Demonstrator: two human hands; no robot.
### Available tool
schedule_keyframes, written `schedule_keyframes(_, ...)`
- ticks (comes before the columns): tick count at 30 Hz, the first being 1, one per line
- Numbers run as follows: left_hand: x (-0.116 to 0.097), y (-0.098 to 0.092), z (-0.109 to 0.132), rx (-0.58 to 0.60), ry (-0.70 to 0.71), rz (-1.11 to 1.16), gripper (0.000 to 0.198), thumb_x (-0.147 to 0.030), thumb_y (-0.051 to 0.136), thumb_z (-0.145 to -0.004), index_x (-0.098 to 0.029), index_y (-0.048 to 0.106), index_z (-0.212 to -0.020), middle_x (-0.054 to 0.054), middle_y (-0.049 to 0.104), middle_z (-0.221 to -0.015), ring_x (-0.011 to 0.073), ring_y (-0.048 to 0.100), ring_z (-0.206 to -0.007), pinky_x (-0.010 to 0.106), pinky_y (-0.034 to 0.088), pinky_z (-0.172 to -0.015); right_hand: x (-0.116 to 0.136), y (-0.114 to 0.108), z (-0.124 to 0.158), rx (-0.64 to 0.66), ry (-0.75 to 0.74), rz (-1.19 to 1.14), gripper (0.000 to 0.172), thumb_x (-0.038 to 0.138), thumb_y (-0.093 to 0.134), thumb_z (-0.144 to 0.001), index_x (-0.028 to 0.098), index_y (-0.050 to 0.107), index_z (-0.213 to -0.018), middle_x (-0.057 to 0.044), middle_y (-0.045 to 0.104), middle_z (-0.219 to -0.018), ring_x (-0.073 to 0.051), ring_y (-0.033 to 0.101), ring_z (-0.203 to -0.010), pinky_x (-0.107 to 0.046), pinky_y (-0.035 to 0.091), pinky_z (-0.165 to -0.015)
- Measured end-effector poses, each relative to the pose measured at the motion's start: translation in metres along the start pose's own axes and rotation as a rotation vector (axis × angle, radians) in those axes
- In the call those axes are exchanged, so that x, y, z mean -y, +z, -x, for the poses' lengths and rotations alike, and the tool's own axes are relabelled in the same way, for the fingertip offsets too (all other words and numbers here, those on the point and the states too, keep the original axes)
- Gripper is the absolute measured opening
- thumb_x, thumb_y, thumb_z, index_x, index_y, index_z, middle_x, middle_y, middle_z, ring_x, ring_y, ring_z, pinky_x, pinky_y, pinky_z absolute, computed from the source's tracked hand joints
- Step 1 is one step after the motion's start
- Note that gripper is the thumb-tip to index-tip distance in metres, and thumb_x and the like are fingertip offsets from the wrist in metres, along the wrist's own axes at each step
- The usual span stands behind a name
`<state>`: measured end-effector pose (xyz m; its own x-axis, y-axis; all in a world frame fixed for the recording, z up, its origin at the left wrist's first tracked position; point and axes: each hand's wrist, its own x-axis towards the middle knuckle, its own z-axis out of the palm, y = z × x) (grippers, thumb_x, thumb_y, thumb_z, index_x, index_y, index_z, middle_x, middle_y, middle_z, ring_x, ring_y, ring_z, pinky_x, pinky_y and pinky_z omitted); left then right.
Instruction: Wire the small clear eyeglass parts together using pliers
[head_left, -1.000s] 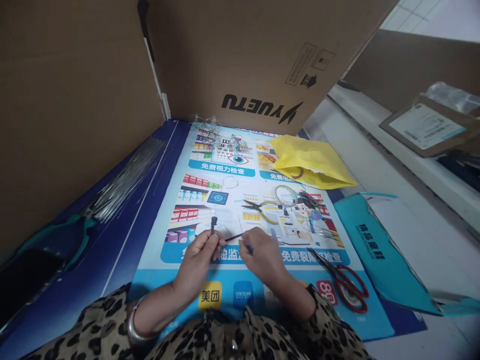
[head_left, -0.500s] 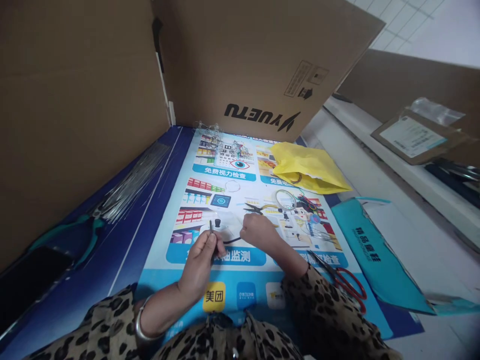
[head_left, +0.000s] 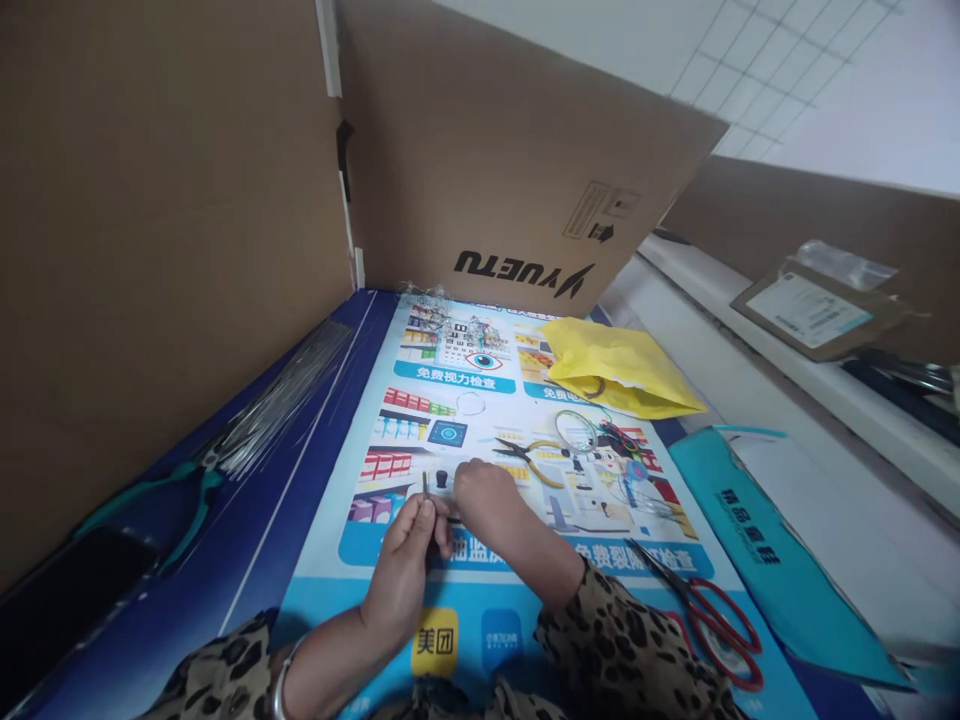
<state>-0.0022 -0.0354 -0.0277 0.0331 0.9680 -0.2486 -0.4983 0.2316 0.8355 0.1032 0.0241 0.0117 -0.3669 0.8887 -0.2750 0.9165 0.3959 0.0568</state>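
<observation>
My left hand (head_left: 411,540) pinches a thin dark stick (head_left: 425,485) between thumb and fingers, and its tip stands up above the thumb. Close by on the right, my right hand (head_left: 489,502) is closed, knuckles up. A dark strip ran between both hands a moment earlier; now the fingers mostly hide it. Just beyond the right hand lie pliers with yellow handles (head_left: 541,462). A small black object (head_left: 441,480) is on the printed poster (head_left: 330,600) behind the left fingertips.
Red-handled scissors (head_left: 724,630) lie on the right, beside a teal box piece (head_left: 750,540). Farther back are a yellow pouch (head_left: 630,365) and a tape roll (head_left: 576,431). Thin wires (head_left: 289,400) and teal-handled pliers (head_left: 199,510) lie left. Cardboard walls (head_left: 487,150) stand behind.
My right hand has come left, close to my left hand, and the strip between them no longer shows. The head view has tilted up slightly, so the scene sits lower.
</observation>
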Motion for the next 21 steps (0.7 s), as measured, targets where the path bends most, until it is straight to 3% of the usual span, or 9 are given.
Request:
schedule_keyframes(3,0.003,-0.002,-0.001,0.072,-0.017,0.009,0.028,-0.040,0.045,-0.084,-0.016,0.051,-0.072,-0.002,0.045,-0.057,0.0095,0.044,-0.055,0.022,0.035,-0.057,-0.005,0.004,-0.004,-0.039,0.004,0.012,0.023,0.006,0.040,-0.074,0.009,0.061,-0.083,-0.015,0.063,-0.082,-0.022,0.060,-0.079,-0.028,0.043,-0.061)
schedule_keyframes(10,0.000,0.000,-0.001,0.090,-0.079,0.045,0.025,-0.040,0.049,-0.082,-0.016,0.050,-0.076,-0.003,0.044,-0.057,0.0083,0.042,-0.051,0.023,0.036,-0.053,-0.026,0.017,0.002,-0.096,0.118,-0.038,0.020,0.015,0.047,-0.069,0.011,0.060,-0.083,-0.013,0.064,-0.081,-0.020,0.061,-0.074,-0.026,0.040,-0.060)
schedule_keyframes(16,-0.004,0.004,-0.001,0.030,-0.173,-0.002,0.028,-0.043,0.056,-0.076,-0.017,0.047,-0.070,-0.006,0.036,-0.054,0.0045,0.031,-0.043,0.017,0.026,-0.041,-0.034,0.034,0.022,-0.265,0.176,-0.320,0.011,0.017,0.046,-0.066,0.015,0.055,-0.071,-0.006,0.062,-0.072,-0.015,0.057,-0.068,-0.023,0.036,-0.057)
schedule_keyframes(19,-0.003,0.004,-0.002,0.014,-0.211,-0.107,0.030,-0.046,0.057,-0.074,-0.019,0.055,-0.086,-0.007,0.037,-0.053,0.0052,0.034,-0.044,0.015,0.027,-0.040,-0.024,0.039,0.033,-0.379,0.103,-0.482,0.005,0.019,0.046,-0.065,0.018,0.051,-0.068,-0.001,0.059,-0.068,-0.012,0.054,-0.063,-0.021,0.035,-0.055)
schedule_keyframes(21,-0.002,0.005,-0.004,0.028,-0.220,-0.171,0.038,-0.046,0.057,-0.074,-0.022,0.056,-0.102,-0.005,0.047,-0.057,0.0075,0.044,-0.050,0.017,0.037,-0.047,-0.015,0.042,0.037,-0.455,0.042,-0.543,0.006,0.020,0.046,-0.065,0.019,0.049,-0.069,0.000,0.058,-0.069,-0.012,0.054,-0.065,-0.020,0.038,-0.058)
